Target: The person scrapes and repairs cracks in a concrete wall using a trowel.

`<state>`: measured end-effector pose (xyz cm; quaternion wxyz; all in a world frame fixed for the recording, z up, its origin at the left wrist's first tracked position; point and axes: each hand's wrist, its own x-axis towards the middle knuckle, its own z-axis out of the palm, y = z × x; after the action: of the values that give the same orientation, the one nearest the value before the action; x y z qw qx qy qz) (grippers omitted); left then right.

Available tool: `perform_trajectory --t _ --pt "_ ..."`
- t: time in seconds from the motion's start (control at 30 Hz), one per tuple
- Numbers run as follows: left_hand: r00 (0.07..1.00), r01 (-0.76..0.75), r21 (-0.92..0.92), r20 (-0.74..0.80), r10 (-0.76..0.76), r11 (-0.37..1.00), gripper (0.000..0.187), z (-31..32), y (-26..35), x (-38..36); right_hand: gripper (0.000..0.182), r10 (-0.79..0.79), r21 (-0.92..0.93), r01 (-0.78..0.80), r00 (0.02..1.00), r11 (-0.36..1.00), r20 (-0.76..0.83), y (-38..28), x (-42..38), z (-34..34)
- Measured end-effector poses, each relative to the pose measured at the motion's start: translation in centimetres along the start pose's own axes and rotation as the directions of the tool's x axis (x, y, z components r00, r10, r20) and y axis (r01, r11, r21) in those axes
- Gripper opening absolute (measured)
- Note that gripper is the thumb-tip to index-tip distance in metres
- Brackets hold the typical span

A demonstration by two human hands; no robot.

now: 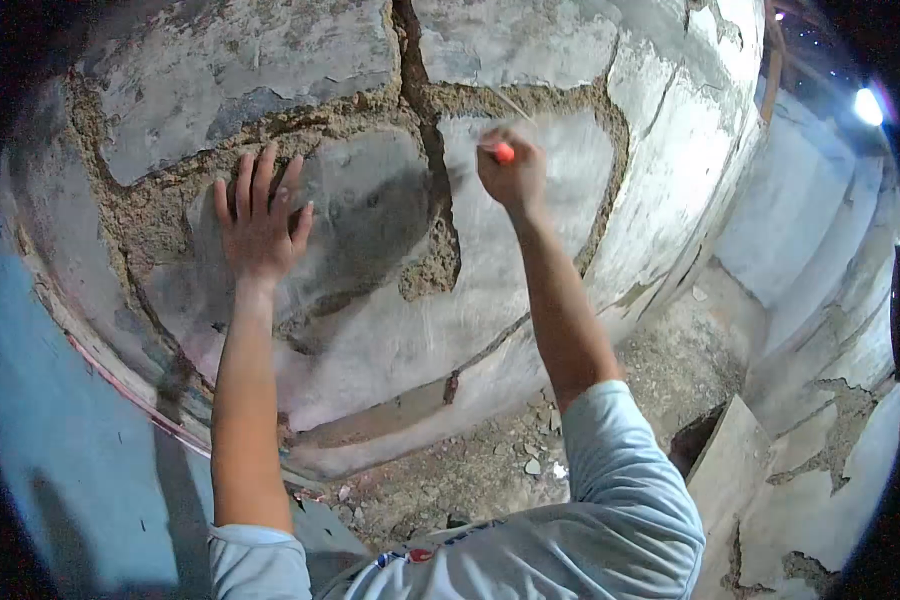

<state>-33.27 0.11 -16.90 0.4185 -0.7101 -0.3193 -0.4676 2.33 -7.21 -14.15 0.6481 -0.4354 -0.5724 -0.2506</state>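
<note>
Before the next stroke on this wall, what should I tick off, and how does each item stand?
1. Left hand flat on the plastered wall, fingers spread: ok.
2. Right hand closed on the orange-handled tool: ok.
3. Tool tip meeting the wall: cannot tell, blurred.
4. Hands apart, either side of the mortar joint: ok.
5. Floor below free of debris: not ok, rubble lies there.
</note>
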Motion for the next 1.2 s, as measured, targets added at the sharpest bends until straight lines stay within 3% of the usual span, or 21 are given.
perform_trajectory --t 0.03,0.13,0.2,0.27,0.3,0.4,0.47,0.53,0.57,0.6,0.63,0.67,0.7,0.8,0.83,0.93,0.97,1.07,1.13,1.2 --pt "1.0 0.0 0.0 -0.009 0.0 1.0 0.054 0.2 0.1 -0.2 0.019 0.174 -0.337 -0.09 0.957 0.937 0.23 -0.2 0.9 -0.4" --pt "0.999 0.008 0.011 -0.037 -0.008 1.0 0.053 1.0 -0.1 -0.5 0.016 0.224 -0.344 -0.119 0.932 0.931 0.284 -2.1 0.9 -2.1" --pt "0.999 0.012 -0.004 -0.052 -0.012 1.0 0.053 1.4 -0.1 -0.6 0.017 0.008 -0.131 0.008 0.992 0.991 0.127 -2.3 0.8 -1.9" --pt "0.999 0.009 -0.002 -0.052 -0.009 1.0 0.055 1.7 -0.3 -0.5 0.017 -0.172 -0.001 0.172 0.985 0.985 -0.019 -2.5 1.6 -1.6" --pt "0.999 0.007 -0.016 -0.042 -0.007 1.0 0.056 1.8 -0.6 -0.5 0.016 -0.109 0.025 0.107 0.992 0.994 0.067 0.0 1.8 -0.7" --pt "1.0 0.007 -0.012 -0.016 -0.008 1.0 0.059 0.6 -0.2 -0.6 0.013 0.252 -0.453 -0.082 0.91 0.888 0.33 -1.6 3.0 -2.3" --pt "0.999 0.018 -0.033 -0.028 -0.019 0.999 0.059 1.1 -0.2 -0.4 0.015 0.104 -0.261 -0.029 0.956 0.965 0.276 -2.7 2.7 -2.8" --pt "0.999 0.02 -0.032 -0.041 -0.021 0.999 0.059 1.1 -0.1 -0.2 0.021 -0.105 -0.024 0.108 0.988 0.994 0.113 -4.1 2.4 -2.7" --pt "0.998 0.013 -0.007 -0.066 -0.013 1.0 0.059 1.5 -0.2 -0.2 0.022 -0.225 -0.007 0.226 0.974 0.974 0.026 -3.1 2.5 -1.8" --pt "0.996 0.003 0.014 -0.084 -0.002 1.0 0.058 1.6 -0.2 -0.6 0.021 -0.103 -0.157 0.132 0.979 0.979 0.178 -2.2 3.1 -1.6" --pt "0.999 0.028 0.012 0.035 -0.028 1.0 0.057 0.2 0.1 -0.3 0.02 0.046 -0.316 0.057 0.95 0.947 0.308 -1.5 3.5 -1.8" --pt "0.999 0.024 -0.003 0.023 -0.024 1.0 0.057 0.2 0.2 -0.8 0.02 0.205 -0.473 0.01 0.893 0.881 0.401 -0.9 3.6 -2.1" --pt "1.0 0.02 -0.013 0.0 -0.02 1.0 0.056 0.5 0.0 -0.9 0.017 0.258 -0.503 -0.038 0.89 0.864 0.377 -0.5 3.3 -2.3" --pt "0.998 0.025 -0.026 -0.055 -0.026 0.999 0.055 1.4 -0.2 -0.5 0.016 -0.006 -0.097 0.025 0.981 0.995 0.194 -3.3 2.4 -3.5" --pt "0.999 0.022 -0.02 -0.042 -0.023 1.0 0.055 1.0 0.0 -0.5 0.017 0.001 -0.081 0.01 0.991 0.997 0.132 -3.5 2.2 -3.2" --pt "0.999 0.019 -0.024 -0.046 -0.02 1.0 0.054 0.7 0.3 -0.5 0.017 -0.083 -0.077 0.097 0.983 0.992 0.164 -0.2 2.4 -1.2" --pt "0.999 0.025 -0.018 -0.027 -0.025 1.0 0.054 0.6 0.3 -0.7 0.014 0.146 -0.448 0.044 0.913 0.893 0.381 0.0 2.9 -1.5" --pt "0.999 0.026 -0.026 -0.027 -0.027 0.999 0.055 0.8 -0.4 -0.2 0.009 0.129 -0.427 0.0 0.953 0.904 0.274 -0.4 2.1 -3.2" --pt "0.999 0.033 -0.058 -0.022 -0.035 0.998 0.056 1.1 -0.1 -0.5 0.007 -0.006 -0.132 0.017 0.997 0.991 0.083 -0.5 2.6 -2.5" --pt "0.999 0.028 -0.026 -0.041 -0.029 0.999 0.057 1.2 0.0 -0.8 0.012 -0.058 0.163 0.079 0.99 0.983 -0.13 -0.5 1.6 -2.1"
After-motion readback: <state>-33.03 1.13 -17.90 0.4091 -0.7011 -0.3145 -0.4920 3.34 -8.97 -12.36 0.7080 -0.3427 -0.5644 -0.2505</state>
